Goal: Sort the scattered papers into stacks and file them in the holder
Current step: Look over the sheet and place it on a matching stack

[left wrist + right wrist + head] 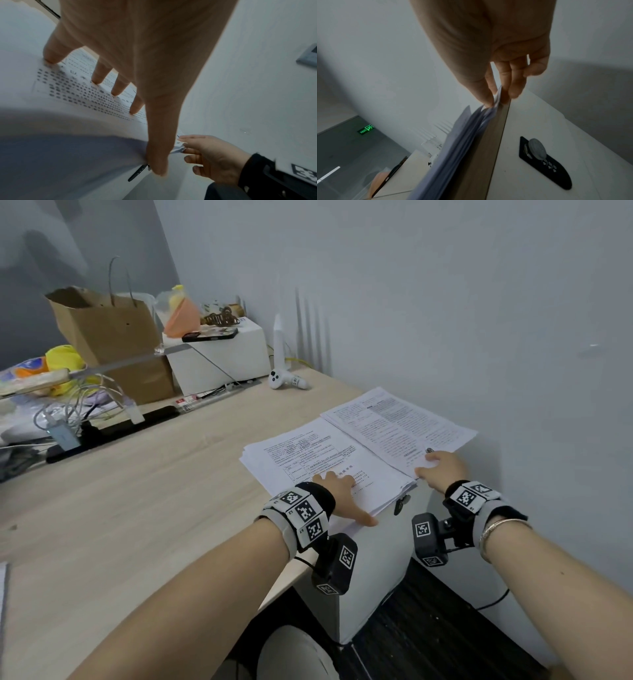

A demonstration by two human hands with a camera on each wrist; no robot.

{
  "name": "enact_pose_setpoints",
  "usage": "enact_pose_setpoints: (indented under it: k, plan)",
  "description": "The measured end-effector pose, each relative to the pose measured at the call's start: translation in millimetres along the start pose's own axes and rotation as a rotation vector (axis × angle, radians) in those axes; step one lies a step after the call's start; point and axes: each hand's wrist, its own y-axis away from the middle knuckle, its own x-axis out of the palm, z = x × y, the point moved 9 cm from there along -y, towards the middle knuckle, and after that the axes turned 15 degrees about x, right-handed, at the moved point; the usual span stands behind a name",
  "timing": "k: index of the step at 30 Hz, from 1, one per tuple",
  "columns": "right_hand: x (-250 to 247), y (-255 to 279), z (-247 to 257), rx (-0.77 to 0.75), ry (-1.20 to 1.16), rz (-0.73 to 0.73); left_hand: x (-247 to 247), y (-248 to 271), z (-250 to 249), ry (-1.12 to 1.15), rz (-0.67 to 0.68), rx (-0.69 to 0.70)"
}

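Observation:
Two stacks of printed papers lie side by side at the desk's right end. The nearer left stack (318, 463) has my left hand (342, 491) resting on it, fingers (101, 75) straight and spread on the print, thumb reaching past the front edge. My right hand (442, 469) pinches the near corner of the right stack (397, 422) between thumb and fingers (488, 94); that stack's edge (462, 142) is lifted off the desk there. A pale rack with thin upright dividers (310, 333) stands against the wall behind.
A white cabinet (376, 570) with a black keypad lock (544, 163) stands under the desk end. Farther back are a white controller (287, 380), a white box (219, 361) with a phone on it, a brown paper bag (113, 337) and tangled cables (78, 409).

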Motion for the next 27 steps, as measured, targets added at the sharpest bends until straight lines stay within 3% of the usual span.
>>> enact_pose_setpoints:
  k: [6,11,17,23,27]
  plan:
    - [-3.2,3.2,17.6,-0.066,0.013,-0.085,-1.6,3.9,13.7,0.026,-0.004,-0.023]
    - [12.4,8.9,38.9,-0.112,0.059,-0.045,1.7,9.3,22.4,0.02,-0.002,-0.05]
    - [4.0,26.1,37.4,-0.091,0.373,-0.186,-4.3,18.2,44.6,0.019,-0.015,-0.106]
    - [37.6,35.4,40.0,-0.12,0.594,0.03,-1.3,23.6,47.0,-0.03,0.012,-0.109]
    - [49.0,40.5,52.8,-0.177,0.688,0.081,0.1,25.5,53.4,-0.019,0.032,-0.113]
